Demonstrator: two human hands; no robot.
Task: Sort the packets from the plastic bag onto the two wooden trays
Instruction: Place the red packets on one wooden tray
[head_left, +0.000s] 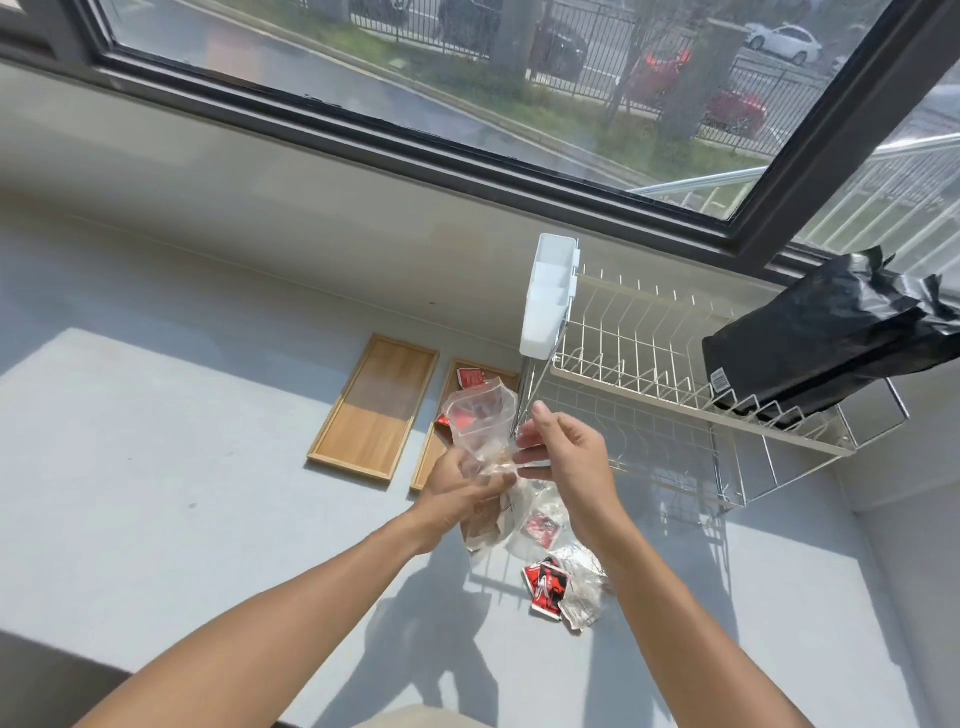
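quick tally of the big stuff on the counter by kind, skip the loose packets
wooden trays: 2 (left tray, right tray)
dish rack: 1
white cutlery holder: 1
black bag: 1
clear plastic bag: 1
total: 6

Sunlit grey counter (156, 519) under a dark-framed window (467, 130) overlooking a fenced street.

Home kitchen counter: dish rack (675, 395), window (519, 78).

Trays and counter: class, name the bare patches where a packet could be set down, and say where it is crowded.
The left tray is bare throughout. The counter left of it is open too. The right tray is crowded: red packets lie on it, and the bag and both hands cover most of it. Loose packets clutter the counter near the rack.
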